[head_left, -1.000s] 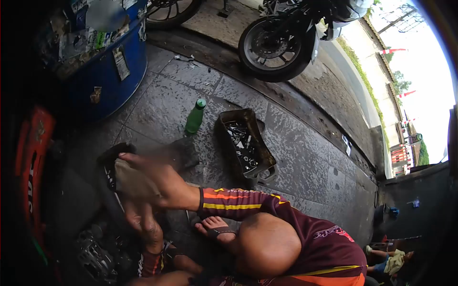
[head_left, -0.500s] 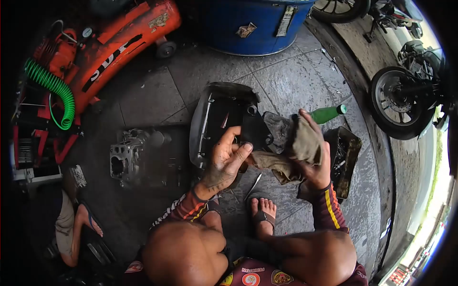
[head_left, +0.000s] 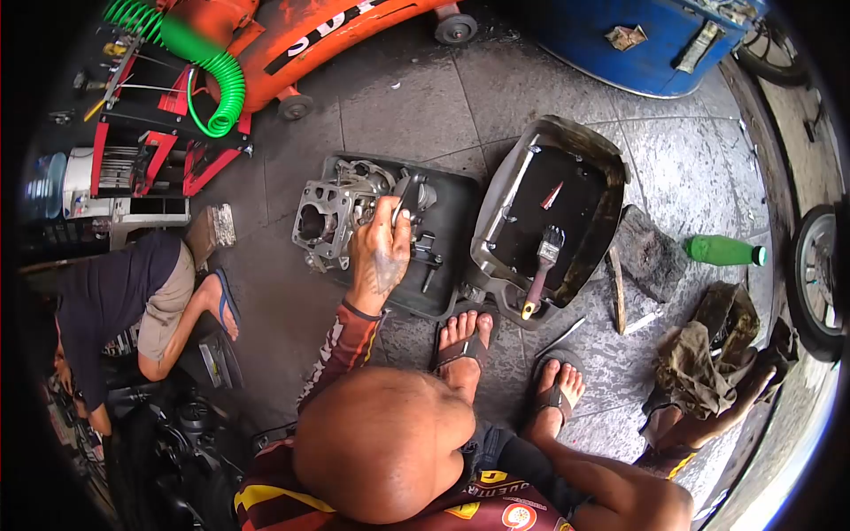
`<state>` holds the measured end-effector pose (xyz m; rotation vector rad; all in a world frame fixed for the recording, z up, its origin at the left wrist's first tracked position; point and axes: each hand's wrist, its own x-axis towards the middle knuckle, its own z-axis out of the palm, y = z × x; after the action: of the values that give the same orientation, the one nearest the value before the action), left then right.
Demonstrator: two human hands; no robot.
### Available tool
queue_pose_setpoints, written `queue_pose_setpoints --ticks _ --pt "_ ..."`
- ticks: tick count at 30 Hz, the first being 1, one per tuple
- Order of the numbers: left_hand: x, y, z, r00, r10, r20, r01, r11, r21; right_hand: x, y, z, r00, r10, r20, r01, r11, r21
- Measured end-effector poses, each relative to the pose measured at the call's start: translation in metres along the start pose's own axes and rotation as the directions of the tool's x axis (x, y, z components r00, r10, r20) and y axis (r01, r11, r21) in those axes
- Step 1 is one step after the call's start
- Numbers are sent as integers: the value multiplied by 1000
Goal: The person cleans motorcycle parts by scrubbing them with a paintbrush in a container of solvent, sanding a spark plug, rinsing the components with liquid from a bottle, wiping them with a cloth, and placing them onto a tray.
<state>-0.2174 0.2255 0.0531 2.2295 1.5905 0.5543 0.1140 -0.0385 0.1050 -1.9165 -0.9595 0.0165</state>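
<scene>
My left hand [head_left: 381,257] is closed, thumb and fingers pinched on a dark metal part [head_left: 409,196]. It is over a black tray [head_left: 456,199], right beside a grey metal engine casing [head_left: 323,221]. Smaller metal pieces [head_left: 427,250] lie in the tray below the hand. Off to the far right, my right hand [head_left: 739,407] grips a dirty brown rag [head_left: 695,367]; the cloth covers part of its fingers. A grimy metal container [head_left: 730,314] is partly hidden behind the rag.
A grey basin [head_left: 496,221] holds a paintbrush [head_left: 543,265]. Right of it are a dark block [head_left: 651,252], a wooden stick [head_left: 616,288] and a green bottle [head_left: 722,250]. An orange compressor [head_left: 328,44] and blue drum [head_left: 620,62] stand behind. Another person [head_left: 133,301] crouches at left.
My view has swung left. My left hand has carried the dark part from in front of the basin to the tray. My right hand has drawn away to the right with the rag.
</scene>
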Motion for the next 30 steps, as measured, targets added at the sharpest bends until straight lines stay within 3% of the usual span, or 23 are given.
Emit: queue_pose_setpoints --ticks 5,7,9,11,12,15,19,21,23,25,30 --pt "2 -12 41 983 104 149 -141 954 266 -3 -2 -22 997 -11 -80 2 995 -104" --pt "6 -23 66 950 -37 311 -17 986 168 -4 -9 -40 980 -44 -196 0 976 -218" --pt "8 -17 94 928 51 369 -120 979 167 -3 -9 -56 933 -71 -352 -46 949 -312" --pt "8 -16 108 915 125 385 -209 961 183 4 -5 -58 732 372 -571 -302 928 217" --pt "9 -14 113 908 153 390 -241 952 187 4 2 -64 587 580 -565 -311 806 503" --pt "8 -12 119 894 195 404 -297 932 206 -37 26 -83 637 476 -607 -271 875 402" --pt "3 -17 114 891 218 398 -322 922 217 -105 47 -69 640 665 -384 -484 737 471" --pt "1 -20 109 887 226 403 -334 916 221 -134 62 -59 755 654 -44 -634 746 202" --pt "-1 -25 100 884 230 407 -344 910 232 -118 34 -49 640 759 122 -768 637 66" --pt "-3 -28 92 882 241 404 -355 905 234 -116 46 -40 607 764 218 -790 610 62" --pt "7 -26 70 866 290 407 -400 891 215 -113 69 -33 784 577 230 -539 816 -209"
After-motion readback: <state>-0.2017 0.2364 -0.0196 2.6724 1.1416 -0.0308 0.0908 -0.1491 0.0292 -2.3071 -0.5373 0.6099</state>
